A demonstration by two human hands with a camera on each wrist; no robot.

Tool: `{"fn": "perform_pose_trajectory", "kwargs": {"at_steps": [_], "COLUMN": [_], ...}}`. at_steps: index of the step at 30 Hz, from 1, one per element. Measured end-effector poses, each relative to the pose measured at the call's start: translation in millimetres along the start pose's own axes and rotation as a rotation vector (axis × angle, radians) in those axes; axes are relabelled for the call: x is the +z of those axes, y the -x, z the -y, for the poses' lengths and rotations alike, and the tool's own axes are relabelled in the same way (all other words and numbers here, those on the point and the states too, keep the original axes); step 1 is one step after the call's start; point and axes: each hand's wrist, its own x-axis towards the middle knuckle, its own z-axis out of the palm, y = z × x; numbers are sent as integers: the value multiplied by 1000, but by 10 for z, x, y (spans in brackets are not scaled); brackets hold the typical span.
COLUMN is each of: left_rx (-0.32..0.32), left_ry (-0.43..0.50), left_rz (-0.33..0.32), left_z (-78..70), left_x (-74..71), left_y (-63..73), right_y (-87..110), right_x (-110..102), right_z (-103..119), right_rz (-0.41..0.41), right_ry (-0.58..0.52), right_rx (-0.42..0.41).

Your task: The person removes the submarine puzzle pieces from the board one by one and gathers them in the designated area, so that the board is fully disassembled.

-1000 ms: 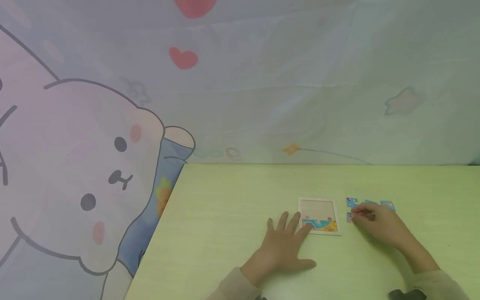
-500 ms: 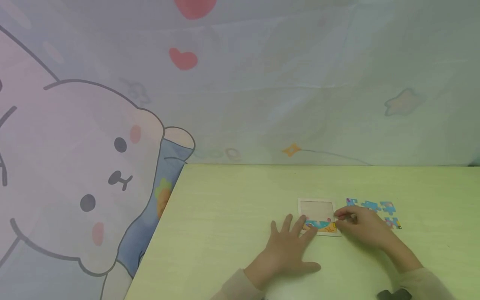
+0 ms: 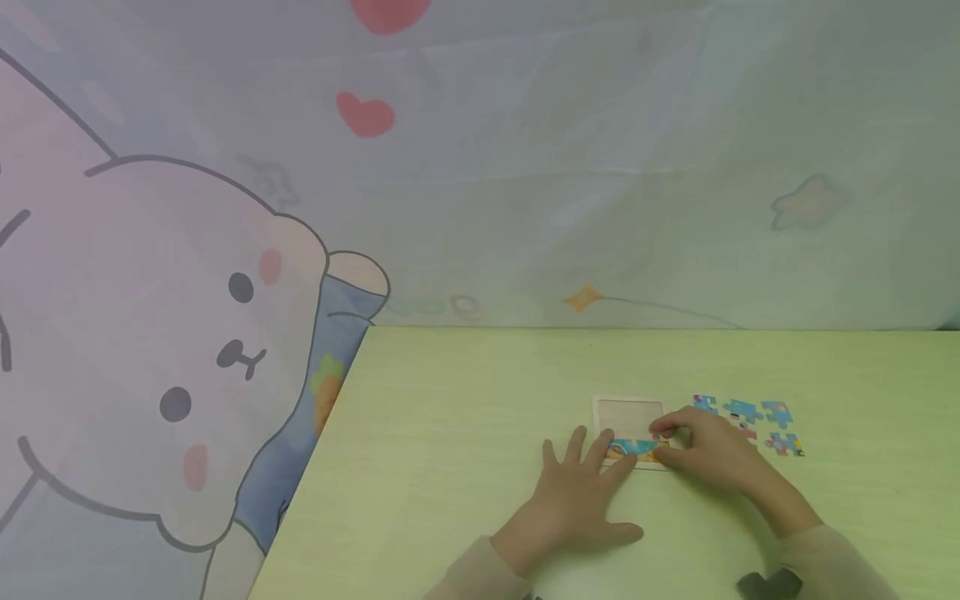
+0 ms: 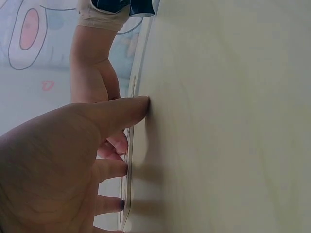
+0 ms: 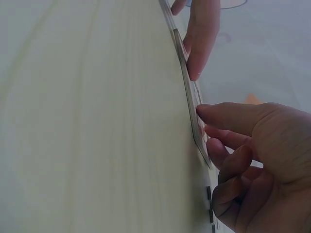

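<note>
Puzzle frame (image 3: 628, 417) on worktop (image 3: 465, 433), with inset pieces (image 3: 633, 447) along near side; touching it, splayed left grip (image 3: 573, 500). Now farther in, slightly parted right grip (image 3: 708, 450), cannot tell if holding anything. Alongside, loose pieces (image 3: 742, 410).

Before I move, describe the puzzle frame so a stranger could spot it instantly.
On the yellow-green table, find the left hand and right hand at the square puzzle frame. Unlike the loose jigsaw pieces to its right, it is pale-bordered and only partly filled with picture.
</note>
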Motion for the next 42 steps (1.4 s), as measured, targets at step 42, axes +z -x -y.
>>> {"fn": "perform_pose_trajectory", "kwargs": {"at_steps": [42], "left_rx": [-2], "left_ry": [-23], "left_rz": [13], "left_z": [-9], "left_x": [-34], "left_y": [25], "right_y": [32], "right_x": [-47], "right_z": [84], "right_rz": [13], "right_ry": [-61], "right_rx": [41]}}
